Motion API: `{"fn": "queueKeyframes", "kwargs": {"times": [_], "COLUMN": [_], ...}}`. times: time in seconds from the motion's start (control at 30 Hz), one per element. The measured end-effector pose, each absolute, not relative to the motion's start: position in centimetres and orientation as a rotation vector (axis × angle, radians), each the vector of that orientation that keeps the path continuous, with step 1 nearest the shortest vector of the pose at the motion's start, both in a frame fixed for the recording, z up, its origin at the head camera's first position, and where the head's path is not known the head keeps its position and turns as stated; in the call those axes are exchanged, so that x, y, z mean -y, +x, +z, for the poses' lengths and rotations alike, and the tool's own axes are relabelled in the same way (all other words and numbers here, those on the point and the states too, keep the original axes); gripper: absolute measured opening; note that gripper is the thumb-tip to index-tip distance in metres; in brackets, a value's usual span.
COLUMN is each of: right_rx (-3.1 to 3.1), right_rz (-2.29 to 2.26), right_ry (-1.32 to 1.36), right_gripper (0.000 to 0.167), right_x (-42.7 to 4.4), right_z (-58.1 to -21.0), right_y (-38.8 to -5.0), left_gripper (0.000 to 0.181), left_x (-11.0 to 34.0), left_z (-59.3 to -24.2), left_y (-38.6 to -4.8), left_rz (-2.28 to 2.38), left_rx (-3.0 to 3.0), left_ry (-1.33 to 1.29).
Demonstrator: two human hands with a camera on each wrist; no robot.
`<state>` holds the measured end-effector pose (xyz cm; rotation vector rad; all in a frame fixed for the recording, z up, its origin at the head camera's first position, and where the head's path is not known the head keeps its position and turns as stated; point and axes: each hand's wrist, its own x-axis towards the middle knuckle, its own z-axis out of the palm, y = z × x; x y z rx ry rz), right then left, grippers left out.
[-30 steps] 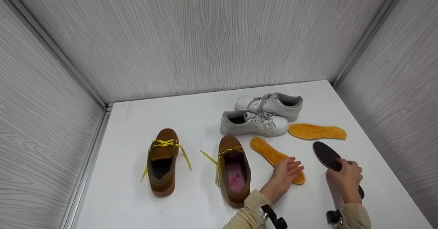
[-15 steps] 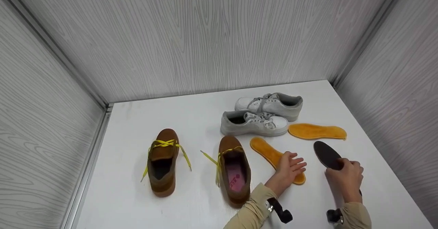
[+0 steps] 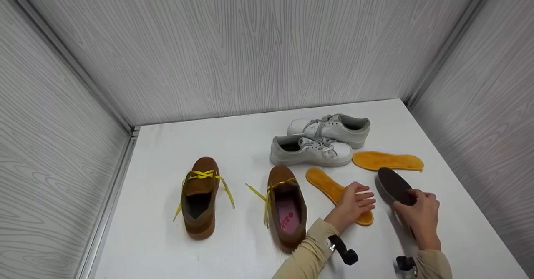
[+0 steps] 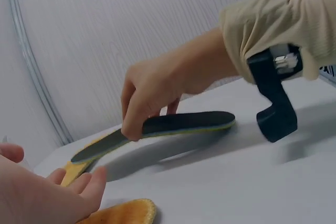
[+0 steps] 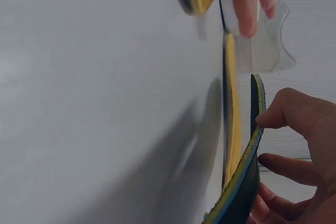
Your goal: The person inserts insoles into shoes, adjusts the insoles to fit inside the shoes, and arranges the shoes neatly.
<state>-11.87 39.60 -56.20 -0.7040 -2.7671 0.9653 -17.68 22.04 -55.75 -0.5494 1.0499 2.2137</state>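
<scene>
In the head view my right hand point(image 3: 422, 216) pinches a dark insole point(image 3: 393, 184) by its edges near the middle. The left wrist view shows this insole point(image 4: 189, 121) lifted off the table, its shadow beneath, with the right hand point(image 4: 157, 87) over it. Its yellow and blue edge shows in the right wrist view, between thumb and fingers of the right hand point(image 5: 310, 145). My left hand point(image 3: 354, 206), palm turned up and fingers relaxed, holds nothing; it is over an orange insole point(image 3: 325, 183), part of which it hides.
A second orange insole point(image 3: 388, 161) lies beyond the dark one. Two white sneakers point(image 3: 311, 156) stand side by side behind. Left of my hands are a brown shoe with a pink inside point(image 3: 280, 174) and another brown shoe point(image 3: 205, 224), both with yellow laces. Walls enclose the white table point(image 3: 167, 145).
The dark insole has come up off the table in my right hand and shifted slightly left. My left hand has moved a little to the right.
</scene>
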Motion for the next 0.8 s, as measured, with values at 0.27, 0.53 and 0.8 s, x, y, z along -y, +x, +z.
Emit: {"fn": "queueKeyframes", "kwargs": {"times": [0.27, 0.53, 0.8], "right_rx": [2.683, 2.715, 2.723], "right_rz": [0.964, 0.990, 0.939], "right_ry": [-0.501, -0.344, -0.269], "right_gripper": [0.052, 0.050, 0.050], "right_x": [-36.6, -33.8, -31.5], "right_z": [-54.5, -52.4, -50.9], "right_y": [-11.9, -12.2, -12.1], "left_gripper": [0.035, 0.032, 0.031], "left_x": [-22.1, -21.6, -20.9], "left_z": [-55.8, -55.2, -53.6], "left_y": [-19.1, -20.1, -20.2], "left_rz": [2.218, 2.224, 2.231], "left_rx": [-1.106, -1.364, -1.599], "left_ry": [-0.486, -0.368, -0.287]}}
